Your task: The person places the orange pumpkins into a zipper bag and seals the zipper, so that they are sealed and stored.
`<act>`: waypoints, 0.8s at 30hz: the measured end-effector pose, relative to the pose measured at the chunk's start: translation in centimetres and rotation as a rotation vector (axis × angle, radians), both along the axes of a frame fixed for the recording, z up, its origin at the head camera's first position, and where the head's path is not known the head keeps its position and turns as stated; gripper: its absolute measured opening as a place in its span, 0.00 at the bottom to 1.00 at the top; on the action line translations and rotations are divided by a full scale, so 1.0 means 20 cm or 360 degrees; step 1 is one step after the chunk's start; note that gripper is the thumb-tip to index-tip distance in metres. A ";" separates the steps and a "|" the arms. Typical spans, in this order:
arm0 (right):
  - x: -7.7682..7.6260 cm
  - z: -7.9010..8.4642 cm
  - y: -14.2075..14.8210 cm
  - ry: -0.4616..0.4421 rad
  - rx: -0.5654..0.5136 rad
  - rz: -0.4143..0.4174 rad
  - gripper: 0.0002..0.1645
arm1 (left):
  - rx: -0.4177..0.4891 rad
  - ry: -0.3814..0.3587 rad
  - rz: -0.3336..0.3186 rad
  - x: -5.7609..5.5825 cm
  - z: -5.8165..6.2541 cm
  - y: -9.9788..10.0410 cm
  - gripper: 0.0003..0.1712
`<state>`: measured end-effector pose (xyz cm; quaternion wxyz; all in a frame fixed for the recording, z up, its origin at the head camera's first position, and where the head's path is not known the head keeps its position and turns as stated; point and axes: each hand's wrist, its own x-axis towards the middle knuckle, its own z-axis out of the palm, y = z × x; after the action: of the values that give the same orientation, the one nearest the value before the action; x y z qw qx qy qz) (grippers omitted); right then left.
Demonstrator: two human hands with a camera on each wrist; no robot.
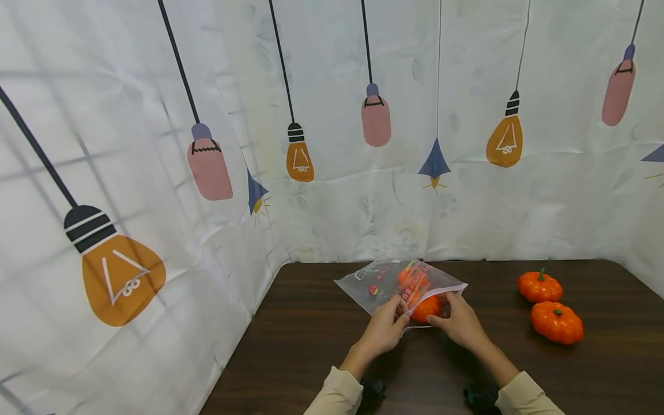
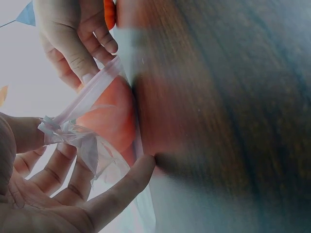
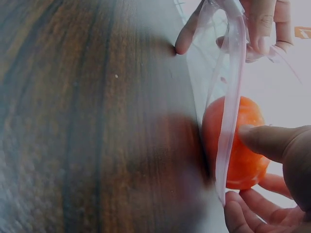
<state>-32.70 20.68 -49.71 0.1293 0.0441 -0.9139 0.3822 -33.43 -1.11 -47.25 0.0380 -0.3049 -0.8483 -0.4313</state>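
Note:
A clear zip bag (image 1: 381, 285) with printed red marks lies on the table, its pink-edged mouth turned toward me. One small orange pumpkin (image 1: 426, 310) is at the mouth, and more orange shows through the printed plastic behind it. My left hand (image 1: 385, 327) pinches the bag's mouth at its left side; in the left wrist view its index finger (image 2: 129, 182) is stretched toward the table. My right hand (image 1: 460, 323) grips the pumpkin at the mouth, with the thumb (image 3: 265, 141) on its skin and the other fingers curled beneath, near the bag's edge.
Two more orange pumpkins (image 1: 539, 286) (image 1: 557, 323) sit close together on the dark wooden table (image 1: 301, 328), right of the bag. A white curtain (image 1: 332, 219) printed with hanging lamps stands behind the table and along its left side.

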 end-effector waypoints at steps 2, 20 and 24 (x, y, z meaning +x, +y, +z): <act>0.00 0.00 0.00 -0.0002 0.0001 -0.0002 0.34 | 0.0001 0.0004 0.0000 0.00 0.00 0.00 0.04; 0.00 0.00 -0.02 -0.0046 -0.0162 0.0079 0.22 | -0.0015 0.0001 0.0001 -0.01 0.00 0.00 0.04; 0.00 -0.01 -0.03 -0.0069 -0.0184 0.0168 0.22 | -0.0025 0.0002 0.0001 -0.01 0.00 0.00 0.04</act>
<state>-32.70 20.11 -49.82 0.0914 0.0765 -0.8893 0.4416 -33.56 -1.13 -47.30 0.0363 -0.3053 -0.8516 -0.4245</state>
